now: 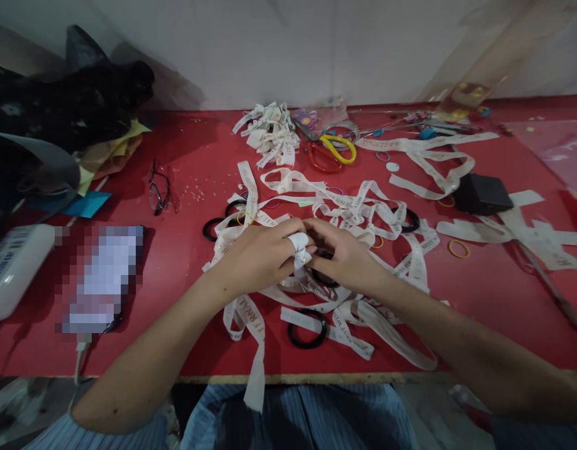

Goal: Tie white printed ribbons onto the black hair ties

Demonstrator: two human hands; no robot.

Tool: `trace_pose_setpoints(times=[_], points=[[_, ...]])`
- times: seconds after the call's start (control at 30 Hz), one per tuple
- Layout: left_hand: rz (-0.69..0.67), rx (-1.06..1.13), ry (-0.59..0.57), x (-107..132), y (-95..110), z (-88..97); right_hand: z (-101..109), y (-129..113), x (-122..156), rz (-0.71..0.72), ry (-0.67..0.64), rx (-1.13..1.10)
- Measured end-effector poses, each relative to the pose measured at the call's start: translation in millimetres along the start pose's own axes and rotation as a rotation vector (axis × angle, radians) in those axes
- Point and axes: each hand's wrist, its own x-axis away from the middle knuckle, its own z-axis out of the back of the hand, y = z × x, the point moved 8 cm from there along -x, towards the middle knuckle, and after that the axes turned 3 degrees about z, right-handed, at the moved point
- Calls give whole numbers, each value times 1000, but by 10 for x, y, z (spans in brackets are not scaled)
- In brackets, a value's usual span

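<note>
White ribbon piece [299,244] held between your two hands

Closest to you, a loose ribbon end [255,387] hangs over the near edge of the red table [185,337]. Just beyond, a black ring [292,337] lies partly under another printed strip [300,319].

Over the middle of the tangled ribbons [311,303], your left hand [264,253] is closed, fingers curled, with the white ribbon piece wrapped about them. Your right hand [347,253] meets it, fingers bent; you cannot tell what its hidden fingertips pinch. To your left lies a phone [103,275], plugged into a cable [80,357]; to your right, a yellow band [459,249] and, farther on, a black block [484,194].

Farther back, eyeglasses [159,187] rest on the left, while scissors [339,150] with red and yellow handles lie beside a heap of knotted ribbon [273,134], near the pale wall [250,56].
</note>
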Motion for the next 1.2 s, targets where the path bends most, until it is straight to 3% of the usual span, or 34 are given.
trace_pose_setpoints(times=[0.37, 1.2], points=[[14, -18, -40, -2, 7, -8, 15, -15, -6, 12, 15, 19], [2, -10, -8, 3, 3, 1, 17, -3, 2, 11, 13, 18]])
